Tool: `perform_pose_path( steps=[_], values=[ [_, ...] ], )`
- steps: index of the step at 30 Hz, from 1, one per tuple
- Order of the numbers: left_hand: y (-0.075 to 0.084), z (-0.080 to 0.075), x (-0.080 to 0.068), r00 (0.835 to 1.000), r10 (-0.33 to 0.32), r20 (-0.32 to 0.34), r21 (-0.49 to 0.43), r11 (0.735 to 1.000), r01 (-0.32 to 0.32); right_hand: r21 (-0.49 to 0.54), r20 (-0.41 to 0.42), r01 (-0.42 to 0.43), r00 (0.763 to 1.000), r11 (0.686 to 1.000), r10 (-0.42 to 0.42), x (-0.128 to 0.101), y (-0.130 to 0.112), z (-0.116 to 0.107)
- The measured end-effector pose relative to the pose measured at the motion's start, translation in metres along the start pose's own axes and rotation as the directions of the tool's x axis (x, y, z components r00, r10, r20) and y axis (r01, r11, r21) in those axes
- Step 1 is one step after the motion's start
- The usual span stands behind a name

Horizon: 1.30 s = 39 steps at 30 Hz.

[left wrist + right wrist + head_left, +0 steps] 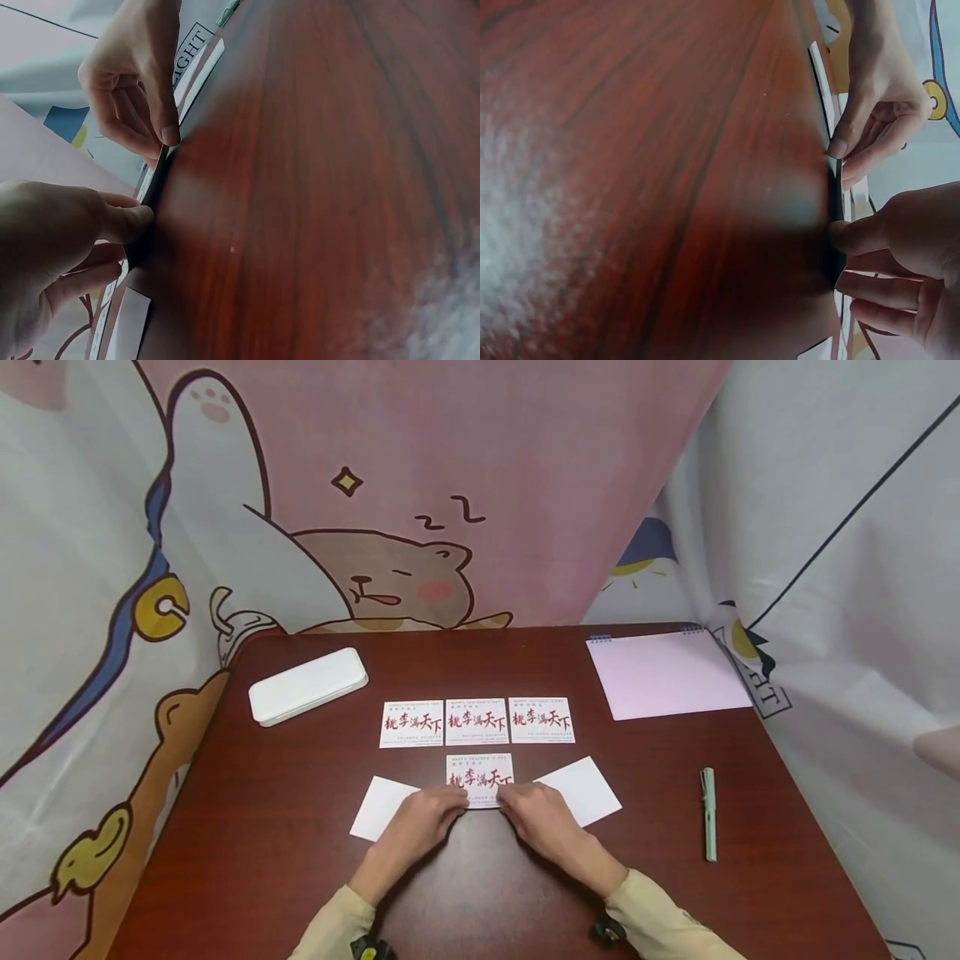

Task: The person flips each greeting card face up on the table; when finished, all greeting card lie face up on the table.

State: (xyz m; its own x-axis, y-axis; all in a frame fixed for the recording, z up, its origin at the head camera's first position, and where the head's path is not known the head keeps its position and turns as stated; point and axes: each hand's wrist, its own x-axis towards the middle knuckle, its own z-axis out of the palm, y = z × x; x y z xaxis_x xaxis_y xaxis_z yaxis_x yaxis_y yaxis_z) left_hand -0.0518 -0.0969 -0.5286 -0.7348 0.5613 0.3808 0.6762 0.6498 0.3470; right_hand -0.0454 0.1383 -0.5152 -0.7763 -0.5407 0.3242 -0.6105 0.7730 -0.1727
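Both hands hold one printed card (480, 770) with red characters by its near corners, low over the table. My left hand (425, 817) pinches the left corner between thumb and fingers; my right hand (542, 817) pinches the right one. In the left wrist view the card's near edge looks slightly raised, with a dark shadow beneath. Beyond it lie three matching cards in a row: a left card (411, 724), a middle card (477, 722) and a right card (542, 720). A blank white card (378, 807) lies partly under my left hand, another white card (583, 789) beside my right.
A white case (308, 686) lies at the back left of the dark red table (247, 860). At the back right is a pink spiral pad (667, 675). A light green pen (708, 814) lies on the right. Patterned cloth (480, 460) hangs around the table.
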Motion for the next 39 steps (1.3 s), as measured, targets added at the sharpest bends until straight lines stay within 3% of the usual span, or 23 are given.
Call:
perform_pose_path(
  steps=[8,27,31,36,39],
  values=[
    [-0.006,0.001,0.002,1.000,0.021,0.003,-0.015,1.000,-0.021,0.059,-0.025,-0.013,1.000,0.998,0.014,0.001,0.006,0.007],
    [-0.010,0.004,0.000,1.000,0.003,-0.022,0.000,1.000,-0.003,0.087,-0.044,-0.025,0.999,0.996,0.029,0.004,0.007,0.012],
    [-0.008,0.004,-0.002,0.999,0.027,-0.033,0.010,1.000,-0.026,0.092,-0.069,-0.015,0.997,0.996,0.022,0.002,0.006,0.011],
    [0.000,0.002,0.001,0.993,0.078,-0.093,-0.011,0.997,-0.080,0.137,-0.072,-0.032,0.997,0.990,0.042,0.000,0.010,-0.006],
    [0.011,0.000,0.010,0.991,0.089,-0.104,-0.037,0.995,-0.093,0.180,-0.007,-0.056,0.998,0.982,0.058,-0.001,0.021,-0.026]
  ],
)
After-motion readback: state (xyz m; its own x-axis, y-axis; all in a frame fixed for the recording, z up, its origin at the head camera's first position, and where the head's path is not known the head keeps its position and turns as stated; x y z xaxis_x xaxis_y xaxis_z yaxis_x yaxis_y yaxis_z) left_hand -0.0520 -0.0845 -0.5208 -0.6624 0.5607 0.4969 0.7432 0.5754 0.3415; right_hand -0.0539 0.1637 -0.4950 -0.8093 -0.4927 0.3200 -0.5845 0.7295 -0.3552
